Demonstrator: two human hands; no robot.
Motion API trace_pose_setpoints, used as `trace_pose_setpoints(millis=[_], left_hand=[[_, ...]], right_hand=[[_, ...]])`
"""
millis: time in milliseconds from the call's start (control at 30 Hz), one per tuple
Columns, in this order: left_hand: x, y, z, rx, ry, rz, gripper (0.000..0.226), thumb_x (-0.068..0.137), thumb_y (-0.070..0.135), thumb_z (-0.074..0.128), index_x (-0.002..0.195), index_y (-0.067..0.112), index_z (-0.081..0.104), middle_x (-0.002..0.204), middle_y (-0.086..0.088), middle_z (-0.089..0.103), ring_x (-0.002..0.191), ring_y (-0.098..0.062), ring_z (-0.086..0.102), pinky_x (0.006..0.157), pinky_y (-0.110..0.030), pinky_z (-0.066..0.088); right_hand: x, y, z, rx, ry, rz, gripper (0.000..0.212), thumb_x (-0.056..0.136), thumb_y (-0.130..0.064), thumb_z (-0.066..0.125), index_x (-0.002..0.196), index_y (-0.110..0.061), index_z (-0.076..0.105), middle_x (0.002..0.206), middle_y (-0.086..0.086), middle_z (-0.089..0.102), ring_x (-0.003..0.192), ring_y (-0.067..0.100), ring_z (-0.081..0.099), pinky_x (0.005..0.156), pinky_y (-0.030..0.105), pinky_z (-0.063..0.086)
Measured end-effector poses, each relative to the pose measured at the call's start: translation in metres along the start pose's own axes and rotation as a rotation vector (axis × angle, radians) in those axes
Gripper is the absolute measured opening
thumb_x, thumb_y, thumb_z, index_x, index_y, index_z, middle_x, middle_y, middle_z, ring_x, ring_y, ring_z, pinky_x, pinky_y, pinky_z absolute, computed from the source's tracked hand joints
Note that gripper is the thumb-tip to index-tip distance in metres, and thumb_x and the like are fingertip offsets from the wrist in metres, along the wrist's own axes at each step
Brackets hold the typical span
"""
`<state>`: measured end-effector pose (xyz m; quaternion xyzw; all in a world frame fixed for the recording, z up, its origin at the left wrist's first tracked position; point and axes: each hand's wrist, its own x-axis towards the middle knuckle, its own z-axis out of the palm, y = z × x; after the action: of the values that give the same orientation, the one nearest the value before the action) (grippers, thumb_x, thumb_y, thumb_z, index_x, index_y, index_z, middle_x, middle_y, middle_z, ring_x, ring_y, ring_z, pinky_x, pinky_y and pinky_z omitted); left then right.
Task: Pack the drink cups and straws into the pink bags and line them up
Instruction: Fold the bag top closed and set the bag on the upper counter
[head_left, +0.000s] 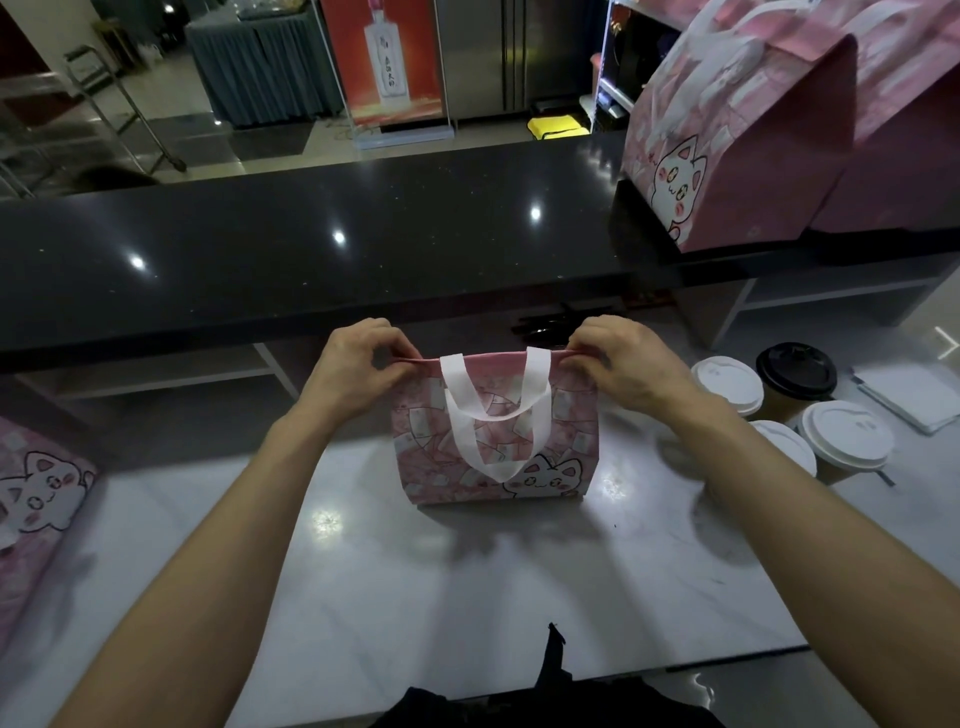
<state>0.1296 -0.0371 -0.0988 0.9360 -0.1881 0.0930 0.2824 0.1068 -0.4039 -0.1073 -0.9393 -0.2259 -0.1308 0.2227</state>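
Pinched at both top corners by left hand (356, 364) and right hand (618, 364), fingers clamped on rim: pink bag (496, 441) upright, mouth running left-right, lidded cups (841, 434) nearest the right

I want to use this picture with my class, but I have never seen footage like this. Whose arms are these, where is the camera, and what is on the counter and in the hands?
There is no machine here. A person wears a camera on the head, so you look down along their own two bare arms. The left hand and right hand each pinch a top corner of a pink bag with a cat print and white handles, standing on the pale counter. To the right wait four lidded drink cups: three white lids and one black lid. More pink bags stand on the dark upper counter; another is at the left edge.
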Motion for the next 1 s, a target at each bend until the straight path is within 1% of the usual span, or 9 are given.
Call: trace_pose_setpoints(millis=[200, 400, 467, 567, 667, 767, 833, 900, 1000], left_hand=[[-0.004, -0.005, 0.003, 0.049, -0.027, 0.021, 0.010, 0.089, 0.028, 0.089, 0.090, 0.028, 0.079, 0.091, 0.015, 0.065, 0.091, -0.008, 0.064, 0.078, -0.031, 0.058], [-0.010, -0.007, -0.001, 0.053, -0.094, -0.020, 0.012, 0.093, 0.018, 0.086, 0.103, 0.022, 0.083, 0.096, 0.011, 0.069, 0.093, -0.005, 0.067, 0.085, -0.034, 0.063], [-0.009, -0.005, -0.011, 0.033, -0.163, -0.047, 0.018, 0.091, 0.022, 0.089, 0.104, 0.032, 0.081, 0.098, 0.016, 0.072, 0.096, 0.000, 0.067, 0.087, -0.030, 0.062], [-0.004, 0.001, -0.034, 0.002, -0.277, -0.038, 0.022, 0.092, 0.034, 0.086, 0.111, 0.043, 0.078, 0.108, 0.021, 0.073, 0.104, 0.004, 0.068, 0.091, -0.025, 0.058], [0.007, 0.023, -0.049, -0.037, -0.228, -0.028, 0.013, 0.095, 0.048, 0.074, 0.108, 0.051, 0.074, 0.112, 0.026, 0.070, 0.107, 0.007, 0.065, 0.091, -0.023, 0.054], [0.026, 0.053, -0.039, -0.002, -0.201, -0.016, 0.046, 0.084, 0.080, 0.066, 0.112, 0.046, 0.077, 0.111, 0.025, 0.070, 0.107, 0.003, 0.066, 0.089, -0.024, 0.054], [0.039, 0.070, -0.027, 0.092, -0.266, -0.006, 0.059, 0.080, 0.082, 0.072, 0.120, 0.038, 0.077, 0.113, 0.023, 0.070, 0.107, 0.001, 0.067, 0.089, -0.025, 0.057], [0.046, 0.082, -0.016, 0.235, -0.362, 0.024, 0.058, 0.078, 0.078, 0.079, 0.116, 0.034, 0.079, 0.108, 0.020, 0.071, 0.100, -0.002, 0.068, 0.085, -0.028, 0.061], [0.046, 0.084, -0.003, 0.296, -0.443, 0.026, 0.041, 0.075, 0.065, 0.089, 0.100, 0.034, 0.081, 0.093, 0.016, 0.073, 0.088, -0.004, 0.069, 0.076, -0.032, 0.063]], right_hand=[[-0.008, 0.006, -0.005, -0.105, 0.032, -0.105, 0.019, 0.100, -0.019, 0.074, 0.088, -0.005, 0.068, 0.086, 0.002, 0.063, 0.079, 0.025, 0.057, 0.081, 0.040, 0.050], [-0.016, 0.004, 0.004, -0.095, -0.031, -0.024, 0.014, 0.104, -0.020, 0.068, 0.095, -0.010, 0.063, 0.095, -0.002, 0.055, 0.084, 0.020, 0.052, 0.078, 0.050, 0.055], [-0.016, 0.004, -0.004, -0.047, -0.075, 0.018, 0.016, 0.104, -0.032, 0.066, 0.100, -0.017, 0.067, 0.097, -0.008, 0.057, 0.086, 0.016, 0.055, 0.081, 0.046, 0.056], [-0.007, -0.003, -0.027, 0.088, -0.052, 0.120, 0.040, 0.101, -0.059, 0.051, 0.101, -0.026, 0.074, 0.099, -0.013, 0.064, 0.091, 0.009, 0.062, 0.084, 0.039, 0.055], [0.016, -0.026, -0.042, 0.178, -0.003, 0.142, 0.056, 0.101, -0.067, 0.044, 0.102, -0.023, 0.078, 0.102, -0.009, 0.068, 0.095, 0.012, 0.066, 0.087, 0.042, 0.055], [0.043, -0.056, -0.044, 0.105, -0.156, 0.092, 0.061, 0.091, -0.077, 0.059, 0.118, -0.026, 0.078, 0.114, -0.012, 0.070, 0.104, 0.008, 0.067, 0.092, 0.035, 0.058], [0.058, -0.072, -0.040, -0.042, -0.334, 0.069, 0.066, 0.086, -0.076, 0.071, 0.127, -0.026, 0.075, 0.120, -0.010, 0.070, 0.107, 0.011, 0.067, 0.094, 0.037, 0.059], [0.065, -0.082, -0.032, -0.136, -0.450, 0.077, 0.046, 0.086, -0.063, 0.080, 0.115, -0.027, 0.078, 0.106, -0.009, 0.074, 0.094, 0.013, 0.070, 0.084, 0.041, 0.063], [0.063, -0.085, -0.020, -0.157, -0.456, 0.077, 0.017, 0.085, -0.045, 0.085, 0.090, -0.032, 0.075, 0.084, -0.011, 0.072, 0.078, 0.012, 0.069, 0.069, 0.037, 0.062]])
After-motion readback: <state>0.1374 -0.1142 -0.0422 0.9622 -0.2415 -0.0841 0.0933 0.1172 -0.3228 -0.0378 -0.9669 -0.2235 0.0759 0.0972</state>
